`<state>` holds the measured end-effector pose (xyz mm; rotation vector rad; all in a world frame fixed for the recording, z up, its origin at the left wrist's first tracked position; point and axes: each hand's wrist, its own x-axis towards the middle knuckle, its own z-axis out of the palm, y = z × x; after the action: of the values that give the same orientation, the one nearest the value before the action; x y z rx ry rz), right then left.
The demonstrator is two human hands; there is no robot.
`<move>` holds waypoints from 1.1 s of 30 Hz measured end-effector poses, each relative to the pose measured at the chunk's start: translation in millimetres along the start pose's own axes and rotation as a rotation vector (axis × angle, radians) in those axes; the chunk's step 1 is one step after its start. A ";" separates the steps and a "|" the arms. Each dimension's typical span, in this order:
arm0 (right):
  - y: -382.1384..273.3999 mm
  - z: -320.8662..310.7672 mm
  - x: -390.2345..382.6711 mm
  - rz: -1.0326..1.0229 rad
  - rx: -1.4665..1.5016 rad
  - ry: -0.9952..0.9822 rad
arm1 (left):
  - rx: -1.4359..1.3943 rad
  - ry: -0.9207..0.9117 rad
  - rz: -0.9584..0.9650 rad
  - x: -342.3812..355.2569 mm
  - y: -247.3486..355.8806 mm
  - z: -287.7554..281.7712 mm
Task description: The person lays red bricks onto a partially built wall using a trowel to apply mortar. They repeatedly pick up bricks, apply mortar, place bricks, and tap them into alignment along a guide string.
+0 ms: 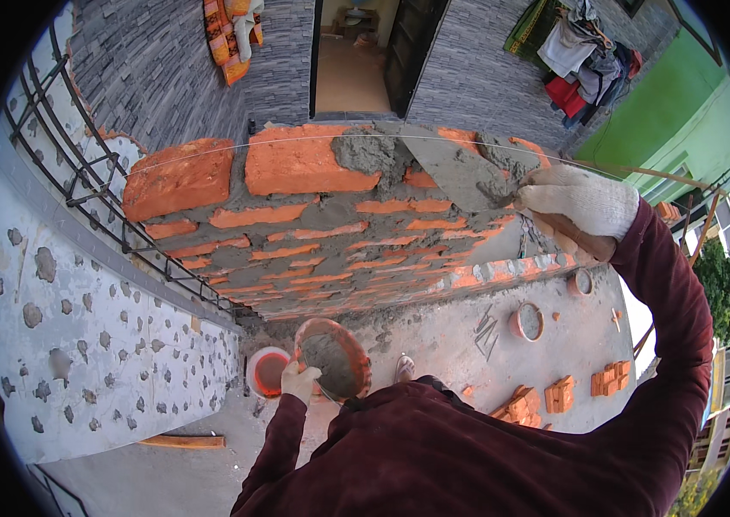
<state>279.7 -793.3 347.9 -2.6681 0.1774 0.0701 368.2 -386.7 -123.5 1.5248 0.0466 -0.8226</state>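
Note:
My right hand [576,205], in a white work glove, is closed around the handle end of a trowel. The trowel's grey blade [449,168] lies over the top of the brick wall [313,246], against wet mortar [365,152] spread there. Mortar clings to the blade near my hand. Lower down, my left hand [299,382], also gloved, grips the rim of an orange bucket [364,366] with grey mortar in it. The bucket tilts in front of my body. Two large bricks, a left one [180,178] and a wider one [296,161], sit on the top course.
A taut string [339,136] runs along the wall top. Steel rebar [115,185] rises at the left beside a pitted white panel [81,336]. A white bucket with a red inside [251,372], a mortar bucket [527,321] and brick stacks [560,395] stand on the floor.

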 end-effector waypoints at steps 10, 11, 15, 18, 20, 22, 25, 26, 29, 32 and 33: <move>39.9 2.8 21.3 0.165 0.367 -0.219 | 0.220 0.050 -0.072 2.4 -12.8 -30.6; 45.0 4.4 10.9 0.422 0.638 -0.176 | 0.212 0.059 -0.085 2.4 -16.5 -35.6; 47.7 50.3 -44.1 0.233 -0.322 0.172 | 0.108 0.077 0.002 4.4 -49.1 -53.3; 58.0 107.4 -56.1 0.087 -0.202 0.333 | 0.114 0.107 0.000 -6.2 -40.3 -51.0; 56.0 139.4 -24.2 0.005 -0.319 0.297 | 0.093 0.135 0.028 -16.6 -24.9 -45.3; 77.9 155.0 -2.0 -0.001 -0.350 0.317 | 0.034 0.145 0.077 -40.1 9.2 -23.5; 120.1 155.8 9.7 -0.046 -0.262 0.442 | 0.176 0.194 0.035 -34.5 -17.3 -39.9; 137.1 153.2 0.2 -0.054 -0.245 0.473 | 0.230 0.215 -0.014 -41.2 -8.4 -36.4; 169.7 149.0 -35.8 0.051 -0.168 0.422 | 0.110 0.221 -0.046 -62.0 12.5 -26.0; 188.3 165.4 -62.1 -0.063 -0.187 0.281 | 0.028 0.276 -0.051 -72.2 19.6 -11.4; 191.5 176.6 -67.5 -0.108 -0.174 0.203 | 0.066 0.290 -0.079 -83.2 49.1 9.8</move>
<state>183.2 -875.2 110.5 -2.8503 0.0945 -0.2305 326.7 -366.6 -38.0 1.7042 0.2973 -0.6642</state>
